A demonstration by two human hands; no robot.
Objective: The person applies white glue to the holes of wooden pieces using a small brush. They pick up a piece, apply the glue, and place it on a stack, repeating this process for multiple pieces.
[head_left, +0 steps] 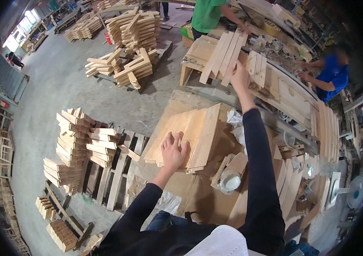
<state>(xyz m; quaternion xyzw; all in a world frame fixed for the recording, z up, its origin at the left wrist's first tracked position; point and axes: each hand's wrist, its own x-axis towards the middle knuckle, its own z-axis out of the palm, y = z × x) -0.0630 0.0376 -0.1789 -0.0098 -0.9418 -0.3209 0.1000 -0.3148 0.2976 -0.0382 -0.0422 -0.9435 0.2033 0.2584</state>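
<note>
My left hand [174,152] lies with fingers spread on a stack of flat pale wooden boards [196,134], fanned out on a cardboard-covered bench [185,187] in front of me. My right arm reaches far forward. At its end my right hand [240,77] is closed at the near end of a long wooden slat [234,55], one of several lying side by side on the far worktable; the fingers partly hide the grip. Right of the board stack, a small container of white paste [230,181] sits beside a wooden block.
Left of the bench, stacked wood pieces [72,141] stand by a slatted pallet [115,179]. More wood piles [134,32] lie farther back. A person in green [207,15] stands at the far table; another in blue [335,77] works at right. A fan [356,192] is at far right.
</note>
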